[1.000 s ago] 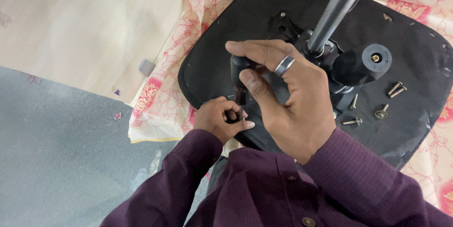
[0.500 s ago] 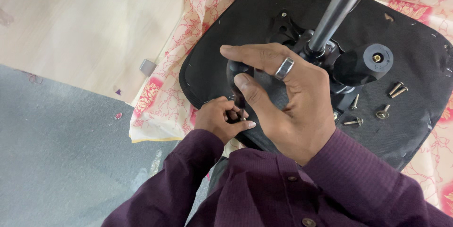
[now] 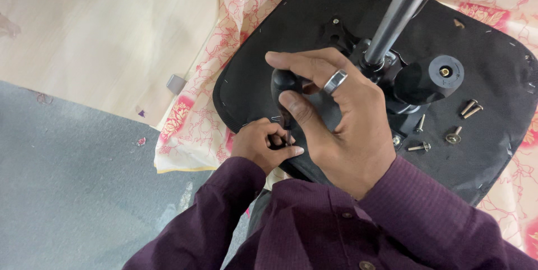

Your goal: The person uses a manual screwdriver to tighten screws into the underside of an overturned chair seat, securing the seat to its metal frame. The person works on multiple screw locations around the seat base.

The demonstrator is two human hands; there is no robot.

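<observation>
Right hand [image 3: 342,130] clenched over black screwdriver handle [image 3: 284,84], ring on one finger, above near edge of upturned black chair seat [image 3: 493,158]. Left hand [image 3: 263,145] pinching screwdriver shaft at that edge. Loose bolts [image 3: 457,134] lying on seat, beside round black knob [image 3: 440,76]. Metal gas-lift column [image 3: 392,23] rising from seat's middle.

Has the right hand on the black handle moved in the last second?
Barely: the right hand stays on the black handle, between the metal column and the left hand.
</observation>
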